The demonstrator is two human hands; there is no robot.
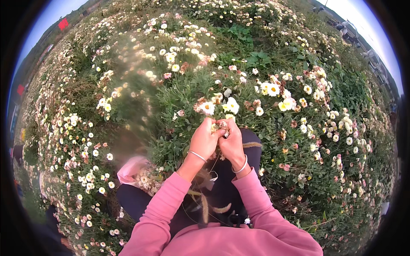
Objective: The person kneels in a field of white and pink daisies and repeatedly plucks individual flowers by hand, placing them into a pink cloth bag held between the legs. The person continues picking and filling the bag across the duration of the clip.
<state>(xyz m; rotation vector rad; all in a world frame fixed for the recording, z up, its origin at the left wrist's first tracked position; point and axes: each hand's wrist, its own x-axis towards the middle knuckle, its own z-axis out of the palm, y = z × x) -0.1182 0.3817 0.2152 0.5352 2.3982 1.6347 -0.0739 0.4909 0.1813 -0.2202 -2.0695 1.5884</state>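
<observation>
Both hands meet over the flowering plants, just beyond my knee. My left hand has its thumb and fingers closed at a small cluster of faded flower heads. From the other side my right hand pinches the same cluster. White flowers with yellow centres stand just beyond the fingertips. A pink bag holding dried pale blooms lies by my left thigh. Fuzzy grass seed heads rest over my lap.
Dense white and pinkish flowers surround me on all sides. Broad green leaves grow farther ahead. Red signs stand at the far left edge, and machinery is at the far right. Part of the left-centre view is blurred.
</observation>
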